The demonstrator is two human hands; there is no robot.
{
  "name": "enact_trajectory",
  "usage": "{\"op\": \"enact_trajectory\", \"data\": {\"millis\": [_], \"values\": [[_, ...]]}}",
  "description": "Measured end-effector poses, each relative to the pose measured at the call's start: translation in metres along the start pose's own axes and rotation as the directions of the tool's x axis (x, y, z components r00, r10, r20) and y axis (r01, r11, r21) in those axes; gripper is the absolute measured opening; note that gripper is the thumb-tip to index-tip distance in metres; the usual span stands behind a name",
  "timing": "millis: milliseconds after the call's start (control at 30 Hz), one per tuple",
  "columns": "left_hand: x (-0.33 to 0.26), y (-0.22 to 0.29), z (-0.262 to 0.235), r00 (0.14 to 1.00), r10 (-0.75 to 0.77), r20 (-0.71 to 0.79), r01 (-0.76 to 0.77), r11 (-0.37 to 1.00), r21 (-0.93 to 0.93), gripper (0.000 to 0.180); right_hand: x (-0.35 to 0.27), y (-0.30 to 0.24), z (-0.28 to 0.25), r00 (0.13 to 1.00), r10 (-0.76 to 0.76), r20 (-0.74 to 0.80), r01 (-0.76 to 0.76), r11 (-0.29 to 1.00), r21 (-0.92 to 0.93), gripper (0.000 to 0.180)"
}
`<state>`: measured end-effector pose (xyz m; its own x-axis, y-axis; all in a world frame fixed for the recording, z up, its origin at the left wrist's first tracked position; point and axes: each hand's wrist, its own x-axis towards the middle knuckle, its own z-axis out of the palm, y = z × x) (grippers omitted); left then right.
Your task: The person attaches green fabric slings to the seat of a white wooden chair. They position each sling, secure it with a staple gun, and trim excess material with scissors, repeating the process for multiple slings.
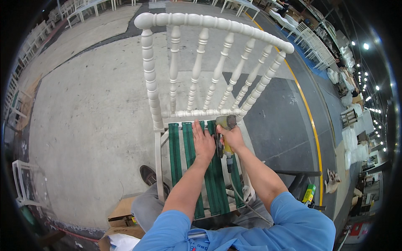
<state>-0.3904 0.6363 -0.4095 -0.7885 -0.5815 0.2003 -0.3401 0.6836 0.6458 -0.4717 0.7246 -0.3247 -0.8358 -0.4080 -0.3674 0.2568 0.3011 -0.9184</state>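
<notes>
A white chair point(213, 23) with turned spindles in its back stands in front of me. Dark green webbing straps point(175, 154) run front to back across its seat frame. My right hand point(233, 139) is wrapped round a yellow and grey air stapler point(227, 121), whose nose is by the rear seat rail, close under the spindles. From the stapler's lower end an air hose point(239, 194) trails down toward my lap. Just left of the tool, my left hand point(203, 144) lies with its fingers stretched over the straps near the back rail. The stapler's tip is hidden.
By my left leg is an opened cardboard box point(122, 209). A green and yellow small box point(309, 193) sits at my right, near a dark bar point(299, 172). A white chair frame point(25, 184) stands far left. More white chairs point(316, 46) line the back right, beyond a yellow floor line point(307, 111).
</notes>
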Motion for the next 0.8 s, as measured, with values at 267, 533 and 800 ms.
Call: {"op": "enact_trajectory", "data": {"millis": [267, 533, 800], "values": [[0.003, -0.001, 0.002, 0.989, -0.088, 0.118, 0.089, 0.996, -0.005, 0.031, 0.005, 0.004, 0.009, 1.000, 0.010, -0.006, -0.010, 0.998, -0.066, 0.027], [0.003, -0.003, 0.003, 0.998, -0.044, 0.038, 0.044, 0.999, 0.026, 0.022, 0.008, 0.003, 0.013, 0.997, 0.065, -0.040, -0.069, 0.991, -0.112, 0.020], [0.004, -0.005, 0.003, 0.999, -0.030, 0.028, 0.031, 0.999, -0.021, 0.019, 0.007, 0.000, 0.014, 0.998, 0.009, 0.064, -0.001, 0.992, -0.124, 0.017]]}}
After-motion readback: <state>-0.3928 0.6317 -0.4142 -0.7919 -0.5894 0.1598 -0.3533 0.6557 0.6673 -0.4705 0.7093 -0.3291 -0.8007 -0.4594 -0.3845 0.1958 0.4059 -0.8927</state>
